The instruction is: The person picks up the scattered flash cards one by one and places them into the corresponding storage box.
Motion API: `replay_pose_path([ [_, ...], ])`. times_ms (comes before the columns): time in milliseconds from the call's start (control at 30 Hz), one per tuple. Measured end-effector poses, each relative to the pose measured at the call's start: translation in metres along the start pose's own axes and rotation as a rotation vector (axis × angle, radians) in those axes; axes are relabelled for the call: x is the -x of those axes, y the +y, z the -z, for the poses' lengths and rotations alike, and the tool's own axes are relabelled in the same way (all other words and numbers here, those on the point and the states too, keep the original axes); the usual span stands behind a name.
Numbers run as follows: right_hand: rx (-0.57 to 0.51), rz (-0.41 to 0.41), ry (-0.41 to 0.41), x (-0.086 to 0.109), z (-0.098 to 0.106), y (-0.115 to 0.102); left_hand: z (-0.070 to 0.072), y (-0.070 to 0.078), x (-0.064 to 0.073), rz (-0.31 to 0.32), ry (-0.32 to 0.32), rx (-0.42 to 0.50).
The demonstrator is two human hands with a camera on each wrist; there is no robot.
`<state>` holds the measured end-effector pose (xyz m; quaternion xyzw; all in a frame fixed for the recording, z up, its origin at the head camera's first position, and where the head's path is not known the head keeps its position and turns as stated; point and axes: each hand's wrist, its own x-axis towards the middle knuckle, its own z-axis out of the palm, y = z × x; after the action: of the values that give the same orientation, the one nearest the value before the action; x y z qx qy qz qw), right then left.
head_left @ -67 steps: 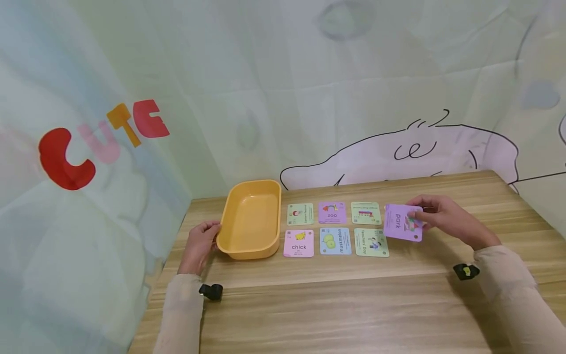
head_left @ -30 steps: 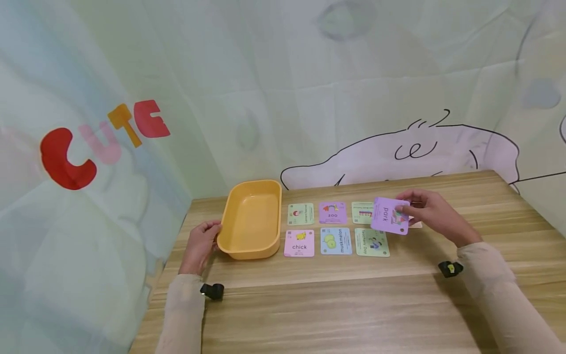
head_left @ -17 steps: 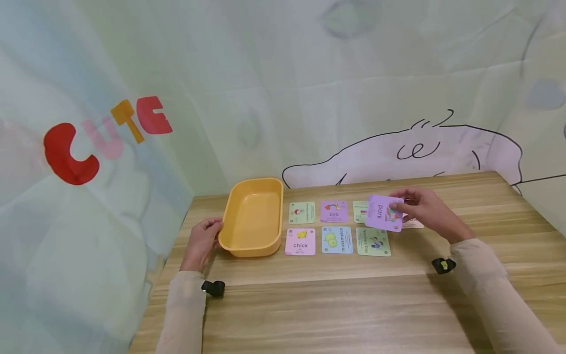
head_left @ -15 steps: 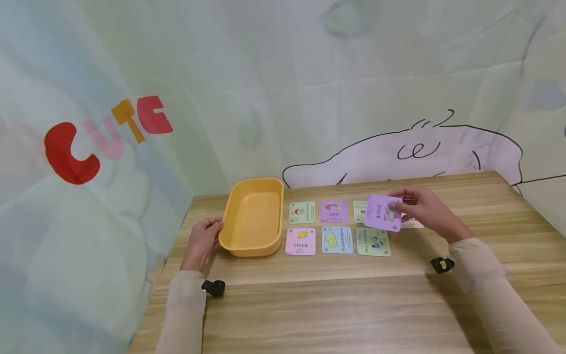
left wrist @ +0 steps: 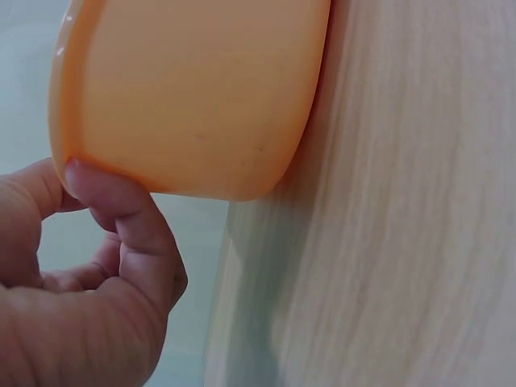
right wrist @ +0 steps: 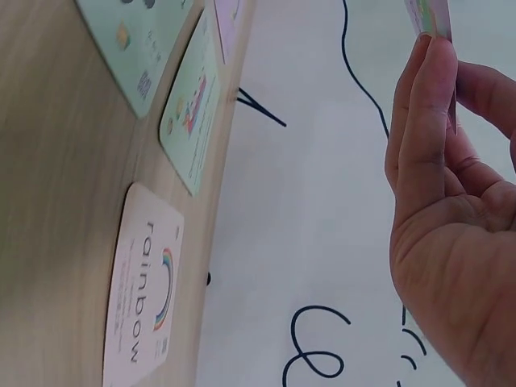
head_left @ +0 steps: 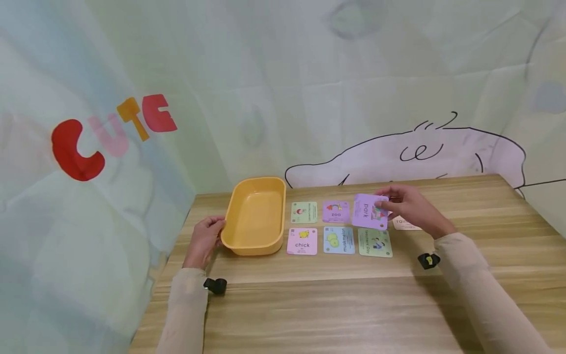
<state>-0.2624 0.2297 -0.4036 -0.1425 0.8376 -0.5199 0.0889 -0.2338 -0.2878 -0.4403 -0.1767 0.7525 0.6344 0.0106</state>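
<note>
My right hand [head_left: 409,206] pinches a purple "park" flash card [head_left: 368,212] above the table, thumb on its picture side. In the head view the card overlaps the back-row green card. At the left, my left hand [head_left: 205,241] grips the rim of a yellow plastic tray [head_left: 254,250] between thumb and fingers. The left wrist view shows that thumb [left wrist: 105,189] at the tray's corner. Between tray and right hand lie the "zoo" card [head_left: 336,211], "chick" card [head_left: 302,241], "muskmelon" card [head_left: 338,240] and "Teachers' Day" card [head_left: 375,242]. The "rainbow" card [right wrist: 145,286] lies below the right hand.
A green "Lantern Festival" card [head_left: 304,212] lies beside the tray at the back. The wood table [head_left: 331,309] meets a printed cloth backdrop [head_left: 353,98] at its far edge. Each wrist carries a small black camera.
My right hand has moved left with the "park" card, from over the "rainbow" card to over the back-row green card, uncovering part of "rainbow". My left hand stays on the tray.
</note>
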Motion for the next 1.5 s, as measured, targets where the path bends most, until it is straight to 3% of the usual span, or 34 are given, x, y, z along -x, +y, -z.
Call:
replay_pose_path([
  [867,-0.015,0.069,-0.059,-0.03,-0.041,-0.025,0.0,-0.001,0.003,-0.004,0.008,0.005],
  [1500,-0.068,0.053,-0.097,-0.047,-0.067,-0.038,-0.001,0.0,0.002,-0.006,0.015,-0.005],
])
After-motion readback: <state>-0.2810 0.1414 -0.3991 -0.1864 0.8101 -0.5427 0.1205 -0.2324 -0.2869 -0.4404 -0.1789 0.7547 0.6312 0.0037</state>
